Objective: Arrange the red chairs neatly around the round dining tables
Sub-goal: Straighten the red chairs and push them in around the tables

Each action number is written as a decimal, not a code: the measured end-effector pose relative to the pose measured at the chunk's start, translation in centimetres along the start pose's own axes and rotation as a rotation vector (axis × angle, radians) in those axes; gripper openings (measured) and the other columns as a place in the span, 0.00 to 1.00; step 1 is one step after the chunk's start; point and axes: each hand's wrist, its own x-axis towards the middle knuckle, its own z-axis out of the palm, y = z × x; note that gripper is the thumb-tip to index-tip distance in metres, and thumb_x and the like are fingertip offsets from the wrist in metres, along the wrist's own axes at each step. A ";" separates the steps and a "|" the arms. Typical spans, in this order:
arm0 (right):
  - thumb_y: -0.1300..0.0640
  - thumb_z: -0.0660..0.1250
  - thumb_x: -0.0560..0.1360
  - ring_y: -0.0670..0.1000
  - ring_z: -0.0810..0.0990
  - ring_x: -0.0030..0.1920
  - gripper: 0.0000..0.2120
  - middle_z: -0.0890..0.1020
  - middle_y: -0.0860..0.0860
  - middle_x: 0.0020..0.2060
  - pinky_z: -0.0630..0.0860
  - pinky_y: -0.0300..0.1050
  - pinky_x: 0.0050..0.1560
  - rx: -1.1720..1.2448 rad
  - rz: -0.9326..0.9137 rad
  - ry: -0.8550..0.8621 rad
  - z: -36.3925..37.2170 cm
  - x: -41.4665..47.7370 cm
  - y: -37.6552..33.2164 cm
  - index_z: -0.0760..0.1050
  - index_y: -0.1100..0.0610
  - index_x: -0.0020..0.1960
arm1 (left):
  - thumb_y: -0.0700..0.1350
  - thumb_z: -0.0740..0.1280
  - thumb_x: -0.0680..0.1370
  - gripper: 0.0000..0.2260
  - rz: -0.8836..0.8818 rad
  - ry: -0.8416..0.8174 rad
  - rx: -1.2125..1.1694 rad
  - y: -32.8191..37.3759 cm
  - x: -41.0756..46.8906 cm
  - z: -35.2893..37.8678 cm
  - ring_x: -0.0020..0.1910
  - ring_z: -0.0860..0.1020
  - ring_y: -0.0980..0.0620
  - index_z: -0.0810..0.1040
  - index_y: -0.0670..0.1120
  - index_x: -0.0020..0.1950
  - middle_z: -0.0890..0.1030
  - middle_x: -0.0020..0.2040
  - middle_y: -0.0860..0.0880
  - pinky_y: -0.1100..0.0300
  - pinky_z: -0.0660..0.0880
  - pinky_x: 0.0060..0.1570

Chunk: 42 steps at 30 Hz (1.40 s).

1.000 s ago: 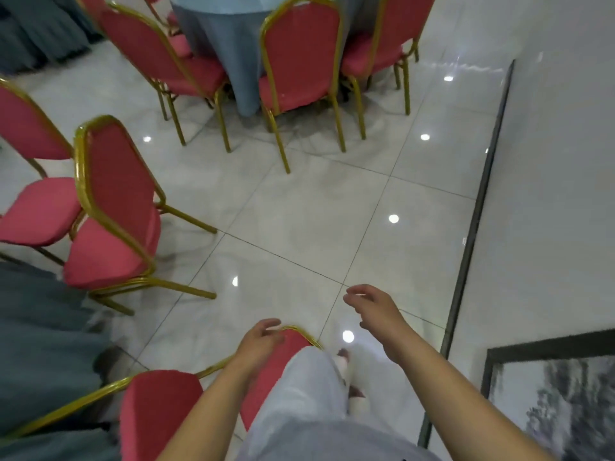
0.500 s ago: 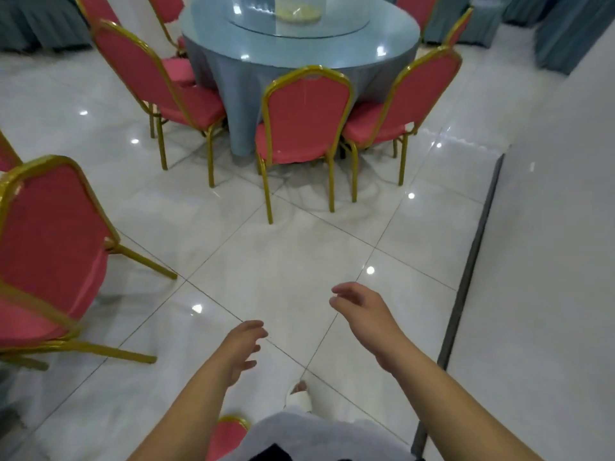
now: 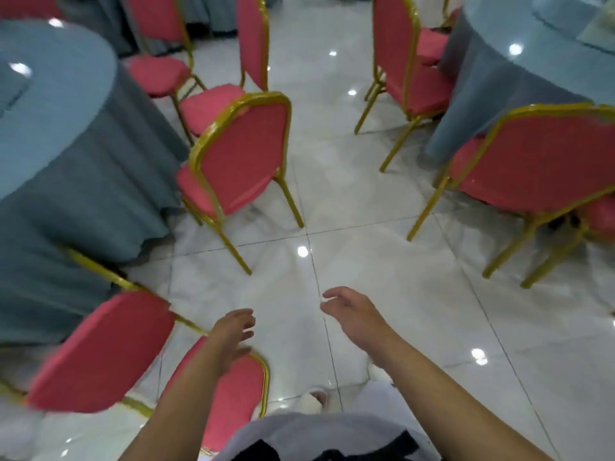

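Red chairs with gold frames stand around two round tables draped in grey-blue cloth, one table [image 3: 66,134] at the left and one table [image 3: 519,71] at the upper right. A red chair [image 3: 239,161] stands ahead beside the left table, its back toward me. Another red chair [image 3: 229,390] is right below me, with its seat [image 3: 100,354] pointing left. My left hand [image 3: 233,337] hovers over that chair's backrest with loose fingers, holding nothing. My right hand [image 3: 352,314] is out over the floor, open and empty.
More red chairs stand at the right table [image 3: 539,161] and further back [image 3: 399,61]. A glossy white tiled floor [image 3: 366,261] forms an aisle between the two tables. My legs and a white slipper [image 3: 316,402] show at the bottom.
The view has swung left, from one table near a wall to the aisle between two tables. Both hands stay empty and held out in front.
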 end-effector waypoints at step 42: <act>0.40 0.57 0.79 0.59 0.46 0.79 0.33 0.49 0.54 0.81 0.50 0.63 0.75 -1.876 -0.367 -0.775 20.6 5.6 15.9 0.52 0.48 0.80 | 0.50 0.65 0.77 0.32 -0.448 0.404 0.323 -34.5 -11.4 -10.0 0.75 0.60 0.41 0.58 0.52 0.79 0.61 0.78 0.44 0.43 0.65 0.70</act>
